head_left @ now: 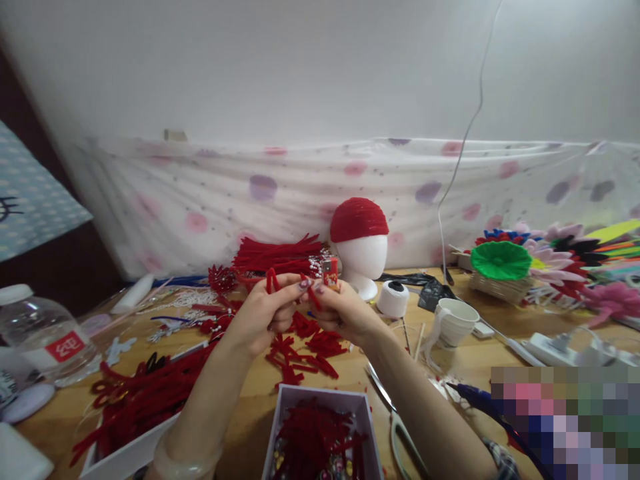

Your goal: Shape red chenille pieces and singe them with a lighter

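Observation:
My left hand (273, 308) and my right hand (345, 310) meet above the middle of the table, fingers pinched together. Between them is a bent red chenille stem (313, 293), with a loop standing up at the left fingers. A red lighter (329, 272) with a metal top shows just over my right thumb; I cannot tell whether it is touched. Short red chenille pieces (293, 360) lie scattered under the hands. Nearest below is a white box (280, 413) of dark red pieces and beads.
A white foam head (367, 257) wearing a red cap (359, 220) stands behind. Scissors (400, 440) lie by my right forearm. Around are a thread spool (393, 300), a cup (456, 323), a power strip (545, 350), a plastic bottle (45, 333) and a tray of red stems (145, 400).

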The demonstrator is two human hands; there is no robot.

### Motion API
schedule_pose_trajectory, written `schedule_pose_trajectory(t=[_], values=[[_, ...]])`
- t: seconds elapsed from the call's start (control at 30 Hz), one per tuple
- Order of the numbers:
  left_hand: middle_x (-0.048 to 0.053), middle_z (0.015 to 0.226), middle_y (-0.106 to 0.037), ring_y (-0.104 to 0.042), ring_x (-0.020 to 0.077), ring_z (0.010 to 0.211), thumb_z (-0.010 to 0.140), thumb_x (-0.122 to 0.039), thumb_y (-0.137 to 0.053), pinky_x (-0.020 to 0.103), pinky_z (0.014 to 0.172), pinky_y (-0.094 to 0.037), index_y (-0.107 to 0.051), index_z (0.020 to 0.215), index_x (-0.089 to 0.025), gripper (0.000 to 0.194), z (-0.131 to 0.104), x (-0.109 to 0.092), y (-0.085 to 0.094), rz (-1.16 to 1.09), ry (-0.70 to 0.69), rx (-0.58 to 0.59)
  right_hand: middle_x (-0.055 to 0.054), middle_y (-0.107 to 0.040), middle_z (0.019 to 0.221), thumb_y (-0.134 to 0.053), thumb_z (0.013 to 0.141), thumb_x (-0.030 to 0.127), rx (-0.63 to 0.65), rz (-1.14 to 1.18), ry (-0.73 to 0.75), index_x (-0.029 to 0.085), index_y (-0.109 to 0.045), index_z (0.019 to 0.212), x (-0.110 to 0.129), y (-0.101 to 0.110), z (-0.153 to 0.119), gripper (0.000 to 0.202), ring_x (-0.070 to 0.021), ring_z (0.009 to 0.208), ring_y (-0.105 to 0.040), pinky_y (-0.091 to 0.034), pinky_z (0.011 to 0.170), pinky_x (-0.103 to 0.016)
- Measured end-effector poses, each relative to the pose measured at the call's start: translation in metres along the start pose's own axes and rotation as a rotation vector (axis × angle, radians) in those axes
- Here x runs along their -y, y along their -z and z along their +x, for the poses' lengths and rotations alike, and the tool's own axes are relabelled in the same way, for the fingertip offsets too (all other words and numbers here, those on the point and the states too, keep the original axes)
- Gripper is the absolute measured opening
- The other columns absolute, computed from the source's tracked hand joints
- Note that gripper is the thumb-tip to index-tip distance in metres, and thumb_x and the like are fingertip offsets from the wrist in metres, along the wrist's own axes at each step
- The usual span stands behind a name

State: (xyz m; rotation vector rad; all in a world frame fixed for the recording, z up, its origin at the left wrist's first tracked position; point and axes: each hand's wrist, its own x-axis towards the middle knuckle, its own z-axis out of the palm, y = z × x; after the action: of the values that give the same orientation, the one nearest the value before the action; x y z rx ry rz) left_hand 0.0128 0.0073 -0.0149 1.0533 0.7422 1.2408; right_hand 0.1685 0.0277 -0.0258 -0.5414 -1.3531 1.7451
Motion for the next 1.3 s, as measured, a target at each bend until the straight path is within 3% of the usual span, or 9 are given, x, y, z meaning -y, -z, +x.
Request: schedule_pose_trajectory(t=[0.1,0.17,0.27,0.4,0.57,1.07,1.3], values=[[-0.014,0.044,-0.031,-0.017,-0.0006,0.036,0.049,-0.033,-0.093,0.013,0.033,-0.014,-0.068,0.078,-0.014,0.043,-0.001,-0.005,0.001,-0.043,-0.157,-0.132,0.012,-0.020,0.043,-0.054,0.073,0.083,-0.026,0.139,-0.052,0.020,-0.042,0.056,-0.005,0.002,0.006,0.066,-0.0048,0.040,-0.007,-0.007,0.035,-0.019],[-0.013,0.043,-0.032,-0.020,-0.0001,0.037,0.049,-0.030,-0.093,0.013,0.034,-0.015,-0.070,0.080,-0.012,0.042,-0.001,-0.008,0.002,-0.050,-0.251,-0.220,0.009,-0.019,0.041,-0.033,0.082,0.082,-0.060,0.199,-0.123,0.022,-0.031,0.049,-0.013,0.004,0.012,0.069,-0.0056,0.038,-0.007,-0.006,0.033,-0.019],[-0.011,0.043,-0.038,-0.027,0.0010,0.037,0.049,-0.026,-0.092,0.014,0.034,-0.018,-0.071,0.080,-0.012,0.039,-0.002,-0.014,0.005,-0.029,-0.329,-0.320,0.009,-0.017,0.040,-0.022,0.087,0.077,-0.084,0.240,-0.223,0.023,-0.026,0.049,-0.026,0.004,0.018,0.066,-0.0061,0.037,-0.006,-0.007,0.032,-0.018],[-0.010,0.040,-0.040,-0.030,0.0024,0.035,0.052,-0.026,-0.089,0.014,0.034,-0.021,-0.071,0.075,-0.013,0.033,-0.004,-0.017,0.007,0.052,-0.372,-0.409,0.008,-0.018,0.038,-0.022,0.090,0.069,-0.060,0.225,-0.325,0.024,-0.025,0.048,-0.036,0.001,0.022,0.062,-0.0065,0.037,-0.005,-0.010,0.030,-0.017],[-0.008,0.038,-0.042,-0.031,0.0029,0.034,0.057,-0.029,-0.087,0.015,0.034,-0.022,-0.073,0.077,-0.013,0.029,-0.005,-0.016,0.010,0.127,-0.396,-0.424,0.008,-0.017,0.038,-0.020,0.092,0.054,-0.070,0.193,-0.368,0.024,-0.026,0.047,-0.041,-0.005,0.023,0.055,-0.0063,0.036,-0.004,-0.010,0.028,-0.016],[-0.010,0.038,-0.037,-0.027,0.0023,0.033,0.061,-0.029,-0.085,0.016,0.034,-0.018,-0.074,0.076,-0.015,0.024,-0.003,-0.013,0.010,0.139,-0.380,-0.370,0.008,-0.016,0.041,-0.023,0.093,0.050,-0.058,0.125,-0.377,0.023,-0.026,0.047,-0.035,-0.018,0.017,0.053,-0.0065,0.039,-0.003,-0.007,0.031,-0.017],[-0.009,0.037,-0.038,-0.028,0.0029,0.033,0.060,-0.029,-0.086,0.016,0.034,-0.020,-0.073,0.074,-0.015,0.024,-0.003,-0.013,0.009,0.137,-0.373,-0.383,0.008,-0.016,0.041,-0.031,0.090,0.062,-0.056,0.138,-0.363,0.023,-0.027,0.048,-0.034,-0.018,0.016,0.057,-0.0065,0.039,-0.003,-0.006,0.032,-0.019]])
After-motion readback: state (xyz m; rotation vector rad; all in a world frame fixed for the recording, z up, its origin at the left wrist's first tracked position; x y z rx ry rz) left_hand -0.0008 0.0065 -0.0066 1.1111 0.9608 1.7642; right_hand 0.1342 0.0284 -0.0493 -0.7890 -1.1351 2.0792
